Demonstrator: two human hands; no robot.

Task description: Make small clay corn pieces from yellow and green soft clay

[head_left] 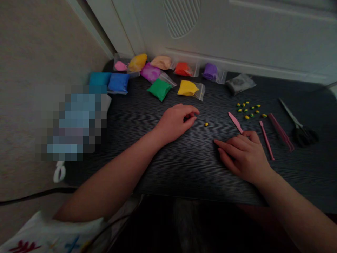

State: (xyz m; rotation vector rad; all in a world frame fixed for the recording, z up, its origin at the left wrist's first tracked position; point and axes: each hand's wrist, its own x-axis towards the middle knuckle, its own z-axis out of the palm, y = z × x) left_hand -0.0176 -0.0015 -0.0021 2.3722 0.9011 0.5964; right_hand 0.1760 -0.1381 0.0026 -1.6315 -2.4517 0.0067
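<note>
Left sleeve [52, 228]: white cloth is ending close to the elbow.
Sleeve pattern: a red leaf-like motif [25, 246] and a blue cross [72, 243] are decorating the fabric, a pale starlike figure [53, 243] sitting between.
Left hand [176, 121]: appearing bare.
Right hand [243, 154]: likewise appearing bare.

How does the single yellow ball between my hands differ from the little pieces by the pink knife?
The yellow ball looks plain yellow, while the little pieces show yellow and green. The ball lies alone; the pieces form a loose group beyond the right hand. The ball looks roundish, whereas several pieces look longer. Both are small and lie on the dark table.
</note>
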